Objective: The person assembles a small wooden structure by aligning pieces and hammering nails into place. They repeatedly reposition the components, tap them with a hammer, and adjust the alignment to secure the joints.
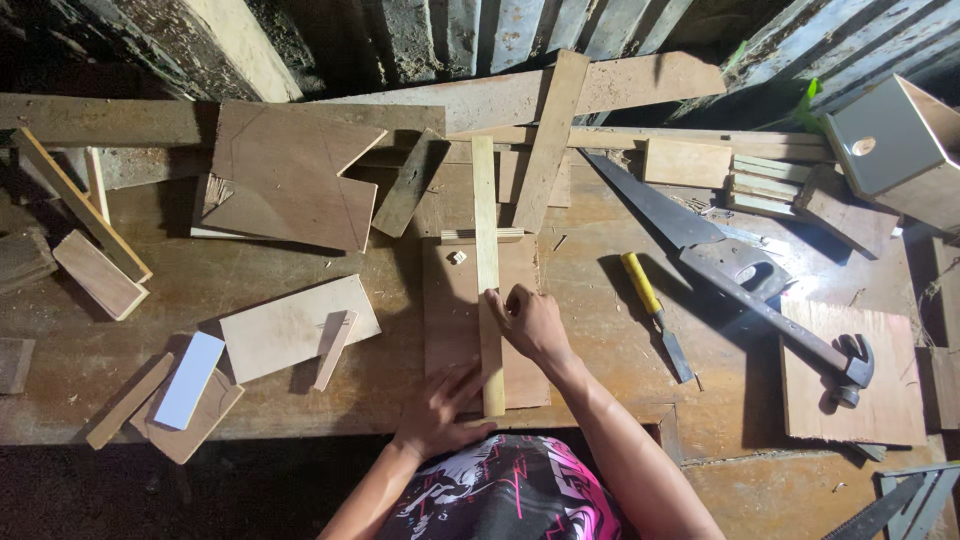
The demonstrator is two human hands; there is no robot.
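A long pale wooden strip (486, 230) lies lengthwise over a rectangular plywood board (445, 320) at the middle of the workbench. My right hand (530, 322) rests on the strip about halfway along it, fingers curled against its edge, possibly with a small marking tool that I cannot make out. My left hand (440, 410) presses flat on the board's near end, fingertips touching the strip's lower end. A small pale wooden block (457, 257) sits on the board near its far edge.
A handsaw (690, 235), a yellow-handled chisel (655, 312) and a claw hammer (810, 345) lie to the right. Plywood offcuts (295, 325) and sticks are scattered left. A grey box (895, 140) stands at the far right; planks line the back.
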